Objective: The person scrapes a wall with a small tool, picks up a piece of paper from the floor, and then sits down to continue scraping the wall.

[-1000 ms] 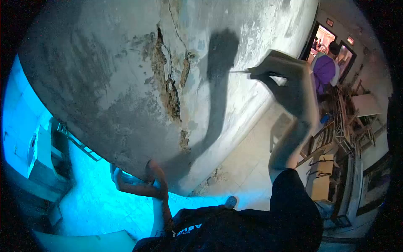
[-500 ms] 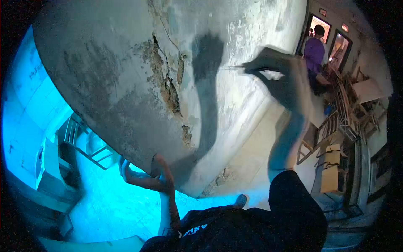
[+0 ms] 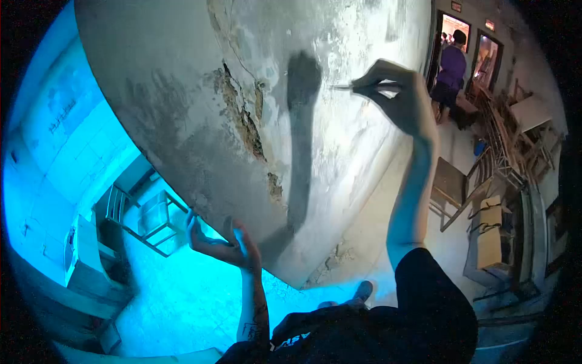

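My right hand [image 3: 391,91] is raised in front of the bright part of a worn plaster wall [image 3: 157,103]. Thumb and fingers pinch a thin, light-coloured stick [image 3: 341,88], its tip pointing left toward the plaster; its exact kind I cannot tell. A dark shadow of the hand and arm falls on the wall to the left. Lower down, my left hand [image 3: 227,246] is at the wall's lower left edge, thumb and fingers spread apart around it. A long crack with crumbled plaster [image 3: 242,124] runs down the wall between the two hands.
Blue light covers the floor and a chair [image 3: 156,218] at left, beside a desk-like block [image 3: 85,261]. On the right are piled wooden furniture [image 3: 503,145], a tan board [image 3: 490,236] and a person in purple [image 3: 451,67] near lit doorways. My shoe [image 3: 364,291] shows below.
My view has shifted slightly. The right hand has turned a little, still pinching the stick near the wall. The left hand stays at the edge. The person in purple has moved farther off.
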A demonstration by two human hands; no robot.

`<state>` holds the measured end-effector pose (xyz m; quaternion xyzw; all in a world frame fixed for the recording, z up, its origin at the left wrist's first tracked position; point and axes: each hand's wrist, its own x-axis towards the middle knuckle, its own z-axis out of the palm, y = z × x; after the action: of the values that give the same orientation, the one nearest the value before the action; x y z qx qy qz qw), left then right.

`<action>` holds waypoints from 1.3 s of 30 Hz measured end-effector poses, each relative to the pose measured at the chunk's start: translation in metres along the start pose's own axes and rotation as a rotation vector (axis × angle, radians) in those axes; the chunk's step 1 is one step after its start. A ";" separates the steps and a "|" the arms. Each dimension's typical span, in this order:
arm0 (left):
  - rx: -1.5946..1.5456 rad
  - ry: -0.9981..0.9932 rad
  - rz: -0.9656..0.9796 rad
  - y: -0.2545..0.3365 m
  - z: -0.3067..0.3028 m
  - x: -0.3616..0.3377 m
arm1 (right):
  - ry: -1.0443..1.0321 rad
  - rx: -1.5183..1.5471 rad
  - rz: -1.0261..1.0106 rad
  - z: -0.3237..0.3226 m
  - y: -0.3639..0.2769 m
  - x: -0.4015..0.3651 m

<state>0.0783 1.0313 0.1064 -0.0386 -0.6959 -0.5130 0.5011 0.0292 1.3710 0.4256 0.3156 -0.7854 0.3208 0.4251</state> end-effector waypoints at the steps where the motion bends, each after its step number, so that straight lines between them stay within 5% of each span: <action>1: -0.075 -0.200 -0.259 -0.058 0.019 0.013 | 0.059 0.069 -0.014 -0.004 0.002 0.001; 5: -0.301 -0.164 -0.336 -0.069 0.013 0.014 | -0.252 0.003 -0.102 0.055 0.007 -0.012; 9: -0.291 -0.197 -0.209 -0.101 -0.019 -0.046 | -0.499 -0.008 0.135 0.037 0.018 -0.086; 11: -0.316 -0.230 -0.131 -0.107 -0.006 -0.059 | -0.431 0.498 0.424 0.059 0.072 -0.177; 12: -0.353 -0.251 -0.123 0.001 -0.009 -0.055 | -0.397 0.636 0.575 0.066 0.086 -0.234; 13: 0.024 -0.082 0.104 0.121 0.015 -0.021 | -0.631 -0.061 0.546 0.051 0.045 -0.253; 15: 0.001 -0.256 0.152 0.138 0.006 -0.048 | -0.600 -0.109 0.874 0.071 0.064 -0.409; 16: -0.007 -0.317 0.094 0.139 0.005 -0.066 | -0.811 -0.225 0.988 0.068 0.046 -0.463; 17: -0.007 -0.379 0.034 0.141 0.003 -0.084 | -0.777 -0.180 1.024 0.047 0.005 -0.498; 18: -0.058 -0.403 -0.021 0.144 0.005 -0.100 | -0.846 -0.252 1.293 0.045 -0.010 -0.581; 19: -0.088 -0.422 -0.030 0.152 0.011 -0.111 | -0.931 -0.295 1.287 0.029 -0.037 -0.660; 20: -0.176 -0.518 -0.118 0.160 0.015 -0.122 | -0.851 -0.184 1.654 0.001 -0.088 -0.702; 21: -0.267 -0.607 -0.205 0.171 0.019 -0.130 | -0.811 -0.463 1.933 -0.007 -0.134 -0.752; 22: -0.288 -0.684 -0.132 0.183 0.026 -0.132 | -0.795 -0.484 1.951 -0.028 -0.193 -0.798; 23: -0.307 -0.692 -0.132 0.200 0.034 -0.136 | -0.737 -0.744 1.815 -0.039 -0.241 -0.949; 24: -0.414 -0.802 -0.122 0.215 0.039 -0.140 | -0.726 -0.751 1.826 -0.056 -0.268 -0.941; 32: -0.837 -1.162 -0.150 0.333 0.035 -0.226 | 0.532 -0.275 2.111 -0.089 -0.477 -0.997; 34: -0.869 -1.216 -0.136 0.353 0.020 -0.256 | 0.863 -0.137 2.083 -0.078 -0.523 -1.072; 35: -0.901 -1.250 -0.153 0.359 0.012 -0.271 | 0.876 -0.137 2.082 -0.076 -0.519 -1.025; 37: -0.909 -1.353 -0.080 0.370 -0.002 -0.291 | 0.399 -0.138 2.266 -0.067 -0.511 -0.956; 39: -0.928 -1.430 0.005 0.379 -0.014 -0.303 | 0.406 -0.195 2.268 -0.058 -0.498 -0.918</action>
<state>0.4528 1.3387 0.1383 -0.5561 -0.5642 -0.5975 -0.1244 0.8421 1.3245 -0.2307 -0.6623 -0.5561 0.5011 0.0336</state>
